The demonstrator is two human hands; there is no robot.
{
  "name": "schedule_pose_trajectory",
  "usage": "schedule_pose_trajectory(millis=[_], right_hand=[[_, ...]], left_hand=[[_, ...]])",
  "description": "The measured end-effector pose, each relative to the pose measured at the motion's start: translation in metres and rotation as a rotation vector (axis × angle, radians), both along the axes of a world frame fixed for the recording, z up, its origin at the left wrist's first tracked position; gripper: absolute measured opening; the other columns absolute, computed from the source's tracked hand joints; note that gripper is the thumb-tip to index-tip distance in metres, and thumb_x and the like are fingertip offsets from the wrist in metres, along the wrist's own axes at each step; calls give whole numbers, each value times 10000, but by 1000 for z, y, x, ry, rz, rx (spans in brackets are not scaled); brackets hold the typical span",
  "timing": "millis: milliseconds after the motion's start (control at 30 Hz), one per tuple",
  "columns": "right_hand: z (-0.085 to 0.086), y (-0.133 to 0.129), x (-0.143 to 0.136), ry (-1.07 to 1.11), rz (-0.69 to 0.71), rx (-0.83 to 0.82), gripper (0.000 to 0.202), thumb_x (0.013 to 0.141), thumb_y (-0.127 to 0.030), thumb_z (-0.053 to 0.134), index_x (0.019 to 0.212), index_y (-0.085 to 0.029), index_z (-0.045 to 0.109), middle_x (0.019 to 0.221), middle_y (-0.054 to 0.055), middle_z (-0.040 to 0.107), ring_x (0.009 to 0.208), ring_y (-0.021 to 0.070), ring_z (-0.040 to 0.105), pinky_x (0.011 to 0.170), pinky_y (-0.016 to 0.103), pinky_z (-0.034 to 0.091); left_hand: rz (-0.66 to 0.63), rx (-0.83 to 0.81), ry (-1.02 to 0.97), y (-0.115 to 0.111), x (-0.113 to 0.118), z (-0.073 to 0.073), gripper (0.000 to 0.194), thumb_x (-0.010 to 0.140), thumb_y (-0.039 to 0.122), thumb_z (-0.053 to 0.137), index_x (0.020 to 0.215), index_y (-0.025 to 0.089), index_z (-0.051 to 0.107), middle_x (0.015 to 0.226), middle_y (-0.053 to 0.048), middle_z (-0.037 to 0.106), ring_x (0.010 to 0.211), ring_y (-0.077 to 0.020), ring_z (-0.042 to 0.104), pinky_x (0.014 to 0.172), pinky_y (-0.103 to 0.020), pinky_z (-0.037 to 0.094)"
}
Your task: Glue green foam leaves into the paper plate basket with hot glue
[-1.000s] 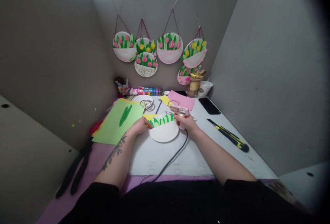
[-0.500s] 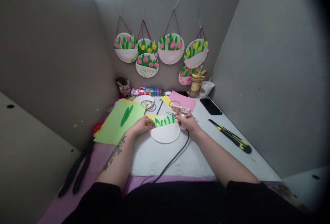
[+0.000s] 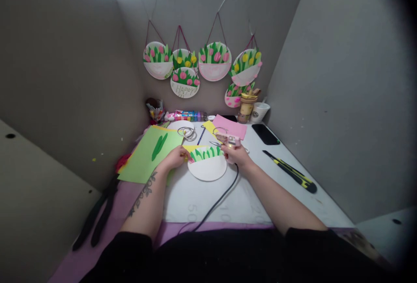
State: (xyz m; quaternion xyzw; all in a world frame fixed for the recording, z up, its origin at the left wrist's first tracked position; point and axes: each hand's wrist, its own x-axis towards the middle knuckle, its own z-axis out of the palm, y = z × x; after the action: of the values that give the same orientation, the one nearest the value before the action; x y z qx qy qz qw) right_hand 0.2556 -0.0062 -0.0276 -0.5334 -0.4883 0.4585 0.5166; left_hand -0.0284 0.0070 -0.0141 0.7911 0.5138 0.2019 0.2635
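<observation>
My right hand [image 3: 239, 156] is wrapped round a pink glue gun [image 3: 230, 139], whose nozzle points left above the plate's right side. Flat on the table lies a white paper plate craft [image 3: 207, 171], its plain half-round pocket in front and green paper leaves [image 3: 206, 153] standing out behind. At its left edge, the bent fingers of my left hand [image 3: 178, 157] pinch a small pink paper piece [image 3: 191, 160], partly hidden by the fingertips. A black cord [image 3: 221, 198] runs from the glue gun toward my body.
Green paper sheets [image 3: 146, 152] lie left, pink paper [image 3: 230, 125] behind. A utility knife [image 3: 291, 172] and a black phone [image 3: 265, 134] lie right. Scissors [image 3: 215, 144], a wire coil [image 3: 187, 133] and a blue pencil [image 3: 201, 135] are close by. Finished plates [image 3: 215, 72] hang on the grey back panel [image 3: 202, 9].
My left hand has drawn slightly left, showing more of the pink piece at the plate's edge. My right hand and the glue gun stay nearly still. The whole view shifts a little.
</observation>
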Motion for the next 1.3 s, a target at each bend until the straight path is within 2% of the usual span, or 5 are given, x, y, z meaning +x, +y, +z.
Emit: schedule_pose_trajectory(millis=[167, 500, 867, 1100, 1300], right_hand=[[2, -1, -1, 9, -6, 3, 298, 580, -417, 802, 647, -183, 631, 492, -3, 587, 454, 133, 521, 469, 271, 436], [-3, 2, 2, -25, 13, 12, 319, 606, -446, 787, 572, -184, 608, 485, 13, 595, 450, 142, 528, 471, 282, 436], [3, -3, -1, -14, 10, 29, 281, 610, -414, 779, 599, -190, 610, 484, 2, 581, 458, 134, 512, 472, 270, 420], [0, 1, 1, -17, 4, 37, 285, 604, -420, 782, 614, -186, 618, 490, 3, 590, 460, 137, 522, 475, 273, 425], [-1, 1, 0, -1, 7, 34, 292, 602, -419, 781, 621, -177, 619, 482, -11, 580, 452, 126, 514, 468, 260, 422]], left_hand=[[-45, -8, 32, 5, -2, -9, 482, 631, -12, 416, 849, 196, 792, 948, -76, 613, 895, -174, 577, 935, -299, 453], [-24, -34, 39, 7, 1, -19, 441, 622, 25, 441, 823, 193, 795, 998, -83, 629, 929, -192, 593, 940, -304, 460], [-73, -59, 19, 12, -4, -26, 478, 584, 11, 410, 815, 184, 792, 982, -87, 651, 946, -194, 603, 935, -307, 464], [-39, -28, -87, 3, -2, -9, 359, 623, 58, 459, 812, 153, 749, 918, -75, 659, 878, -185, 595, 856, -299, 482], [-99, -64, -8, -3, 2, 2, 249, 740, 292, 596, 893, 172, 752, 964, -83, 618, 829, -194, 579, 813, -312, 481]])
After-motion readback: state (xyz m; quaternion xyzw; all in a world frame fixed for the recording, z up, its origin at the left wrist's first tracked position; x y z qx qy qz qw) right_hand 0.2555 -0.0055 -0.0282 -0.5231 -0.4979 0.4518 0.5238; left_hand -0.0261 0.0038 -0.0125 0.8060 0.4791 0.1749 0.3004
